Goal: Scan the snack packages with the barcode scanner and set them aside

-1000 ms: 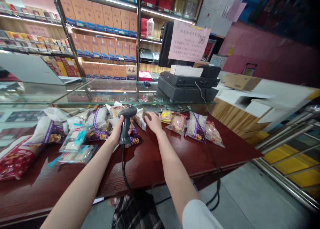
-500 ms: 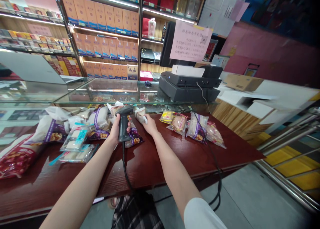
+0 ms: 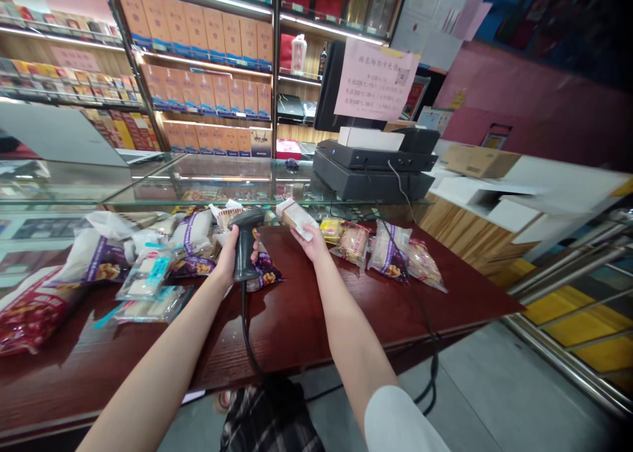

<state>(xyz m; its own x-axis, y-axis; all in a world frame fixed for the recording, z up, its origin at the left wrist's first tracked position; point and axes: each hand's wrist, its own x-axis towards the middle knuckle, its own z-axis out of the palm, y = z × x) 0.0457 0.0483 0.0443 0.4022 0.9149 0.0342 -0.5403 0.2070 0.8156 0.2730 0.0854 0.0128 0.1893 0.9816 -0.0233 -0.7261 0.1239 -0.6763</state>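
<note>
My left hand (image 3: 229,257) is wrapped round the grip of a black barcode scanner (image 3: 244,244), whose head points away over the table. My right hand (image 3: 311,241) grips the near end of a small white wrapped snack pack (image 3: 297,216) with a dark striped edge, held above the table's far side. Behind the scanner, partly hidden, lie a purple snack bag (image 3: 268,271) and another striped pack (image 3: 228,211). Just right of my right hand are a yellow packet (image 3: 332,229) and a clear-wrapped pastry packet (image 3: 354,242).
Snack bags (image 3: 101,257) and clear packs (image 3: 148,274) crowd the left of the dark red table (image 3: 277,333). More bags (image 3: 389,248) lie at right. A glass counter (image 3: 217,175) and a cash register monitor (image 3: 331,96) stand behind. The scanner's cable (image 3: 250,343) hangs over the front edge.
My right hand has moved right with the white snack pack and turned, so that more of the pack's white face shows. The left hand and scanner have hardly moved.
</note>
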